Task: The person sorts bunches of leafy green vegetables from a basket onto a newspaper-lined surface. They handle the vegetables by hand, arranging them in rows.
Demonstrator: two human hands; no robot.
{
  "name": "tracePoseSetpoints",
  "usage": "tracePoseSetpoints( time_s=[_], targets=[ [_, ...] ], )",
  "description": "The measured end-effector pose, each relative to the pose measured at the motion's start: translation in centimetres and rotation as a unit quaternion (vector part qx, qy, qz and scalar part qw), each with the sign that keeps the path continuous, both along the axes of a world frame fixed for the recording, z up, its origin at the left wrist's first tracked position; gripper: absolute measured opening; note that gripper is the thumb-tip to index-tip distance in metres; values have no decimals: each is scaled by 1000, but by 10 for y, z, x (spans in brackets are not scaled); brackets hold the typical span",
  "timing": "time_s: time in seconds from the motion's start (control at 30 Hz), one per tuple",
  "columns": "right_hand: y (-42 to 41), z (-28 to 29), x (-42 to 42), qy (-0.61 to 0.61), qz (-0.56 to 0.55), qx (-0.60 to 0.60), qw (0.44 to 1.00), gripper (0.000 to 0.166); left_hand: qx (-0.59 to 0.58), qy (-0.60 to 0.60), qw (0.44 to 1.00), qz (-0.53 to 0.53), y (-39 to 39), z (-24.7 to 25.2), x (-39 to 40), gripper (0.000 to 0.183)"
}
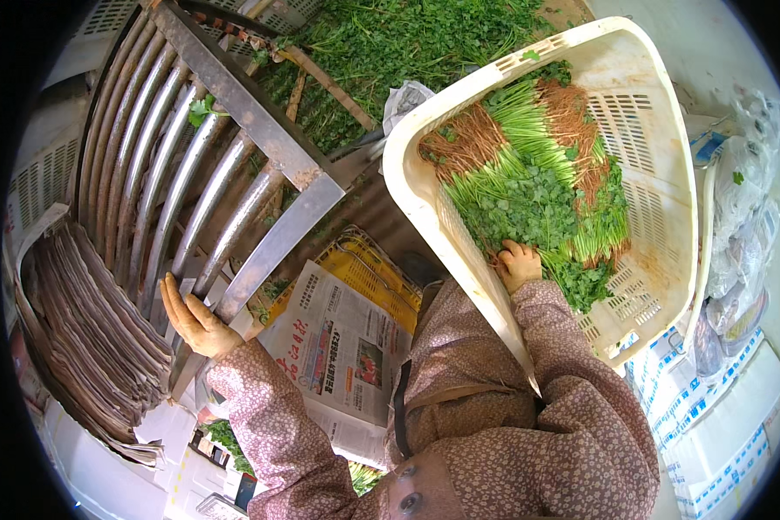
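My left hand (198,322) has its fingers stretched and slightly apart at the lower ends of the bars of a metal rack (201,153). Nothing shows in its grasp, and whether it presses on the bars is hard to tell. Inside a cream plastic crate (643,94), my right hand (520,265) curls its fingers over rooted cilantro (533,205) beside the near left wall. A few brown roots poke out by its fingertips, while the palm side is hidden. Bundles fill the crate's middle, with green stems and brown roots pointing different ways.
Loose greens (390,45) cover the ground beyond the crate. At left leans a thick stack of folded paper (94,338). A newspaper (344,351) lies by my lap over a yellow crate (380,279). Clear plastic bags (744,227) and white printed boxes (708,416) stand at right.
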State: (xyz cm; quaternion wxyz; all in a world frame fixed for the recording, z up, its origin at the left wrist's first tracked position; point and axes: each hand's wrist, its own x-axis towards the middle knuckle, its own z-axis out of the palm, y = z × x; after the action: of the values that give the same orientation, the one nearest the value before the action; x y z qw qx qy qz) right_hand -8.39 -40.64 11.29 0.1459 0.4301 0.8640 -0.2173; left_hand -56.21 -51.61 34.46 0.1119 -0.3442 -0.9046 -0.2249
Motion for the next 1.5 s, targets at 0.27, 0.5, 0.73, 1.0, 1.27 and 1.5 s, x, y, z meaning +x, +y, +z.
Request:
tracePoseSetpoints(
  time_s=[0.27,0.5,0.73,1.0,1.27,1.5],
  targets=[
    [3,10,23,31,0,-37,999,20,-11,17,1000,-14,3,-1,-3,41],
    [6,62,44,67,-19,-46,997,14,-20,13,1000,-8,-1,3,-3,38],
    [10,11,12,75,-95,-81,989,17,42,14,995,-86,44,10,33,36],
    [-7,5,26,309,-478,-268,777,11,-273,-356,668,-593,225,-43,257,42],
    [-45,37,68,519,-505,-123,678,15,-667,-237,518,-481,217,-293,313,47],
    [-6,100,103,486,-784,-104,372,24,-700,-233,501,-452,216,-307,320,51]
  ],
)
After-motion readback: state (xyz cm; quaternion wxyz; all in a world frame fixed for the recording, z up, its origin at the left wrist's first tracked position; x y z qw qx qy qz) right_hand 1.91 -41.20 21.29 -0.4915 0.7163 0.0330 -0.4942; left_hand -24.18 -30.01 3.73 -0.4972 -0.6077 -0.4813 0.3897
